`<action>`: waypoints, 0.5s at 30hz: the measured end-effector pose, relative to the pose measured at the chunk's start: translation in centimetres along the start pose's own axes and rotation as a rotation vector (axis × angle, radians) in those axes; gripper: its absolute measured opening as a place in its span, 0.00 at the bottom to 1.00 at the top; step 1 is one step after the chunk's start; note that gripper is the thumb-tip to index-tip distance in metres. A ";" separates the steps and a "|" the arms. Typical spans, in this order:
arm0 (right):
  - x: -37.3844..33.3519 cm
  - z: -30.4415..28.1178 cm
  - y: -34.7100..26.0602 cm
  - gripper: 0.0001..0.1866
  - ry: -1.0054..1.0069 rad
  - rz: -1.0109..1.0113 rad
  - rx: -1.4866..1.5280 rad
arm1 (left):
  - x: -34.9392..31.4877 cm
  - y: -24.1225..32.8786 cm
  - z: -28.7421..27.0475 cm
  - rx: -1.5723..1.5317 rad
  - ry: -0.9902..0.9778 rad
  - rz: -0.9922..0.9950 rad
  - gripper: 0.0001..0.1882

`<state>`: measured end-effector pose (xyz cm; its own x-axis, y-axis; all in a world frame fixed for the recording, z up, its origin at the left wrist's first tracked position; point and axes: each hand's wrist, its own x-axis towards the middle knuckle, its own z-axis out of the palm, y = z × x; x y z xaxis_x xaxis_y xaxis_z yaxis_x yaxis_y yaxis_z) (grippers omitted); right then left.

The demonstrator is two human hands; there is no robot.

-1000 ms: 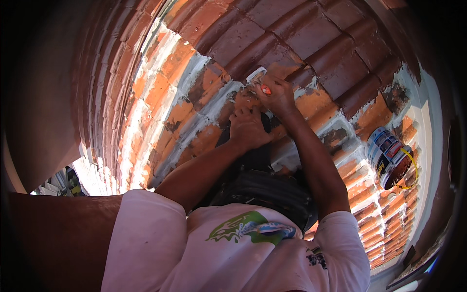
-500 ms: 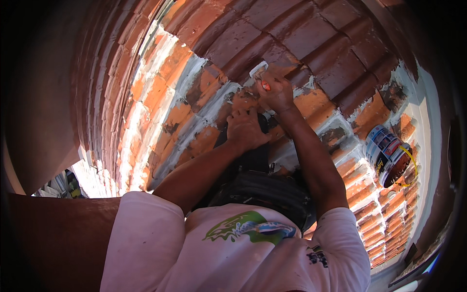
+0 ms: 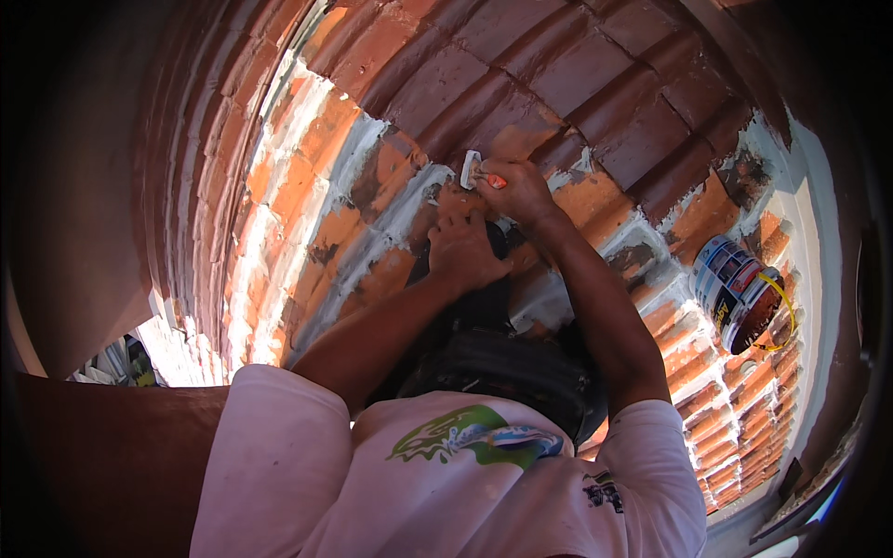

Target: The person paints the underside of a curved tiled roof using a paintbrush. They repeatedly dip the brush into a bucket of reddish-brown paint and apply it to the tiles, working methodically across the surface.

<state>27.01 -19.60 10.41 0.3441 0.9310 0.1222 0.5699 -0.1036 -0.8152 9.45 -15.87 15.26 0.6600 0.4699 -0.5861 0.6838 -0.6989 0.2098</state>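
My right hand (image 3: 521, 192) is closed around a paintbrush (image 3: 472, 171) with an orange handle and a pale head. The brush head lies against the roof tiles, where glossy dark brown paint (image 3: 465, 116) meets bare orange tile. My left hand (image 3: 465, 251) rests with spread fingers on my dark-clothed knee, just below the brush, and holds nothing. Bare orange tiles (image 3: 595, 200) with white and grey patches lie around both hands.
At the right, a paint bucket (image 3: 721, 279) with a yellow handle leans on the tiles, its mouth stained dark brown. A pale gutter-like edge (image 3: 819, 214) curves along the right side. Dark brown tiles (image 3: 595, 74) stretch across the far part of the roof.
The right hand has moved the brush a little left and nearer to me, and its head has turned more upright. My left hand has hardly moved.
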 end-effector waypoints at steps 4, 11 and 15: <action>0.3 -0.1 0.4 0.13 0.046 0.180 -0.135 | -0.1 -0.3 0.3 -0.047 -0.017 -0.007 0.54; 0.6 -1.0 1.3 0.10 0.151 0.128 -0.002 | 0.2 0.2 -0.4 0.008 -0.060 -0.012 0.55; 1.9 -1.0 2.4 0.07 0.445 0.051 -0.194 | 0.0 0.4 -0.7 0.035 -0.050 -0.022 0.55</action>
<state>29.77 -18.46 9.29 0.6372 0.6870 0.3494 0.6576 -0.2481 -0.7113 9.95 -15.78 15.89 0.6281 0.4581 -0.6290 0.6861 -0.7075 0.1698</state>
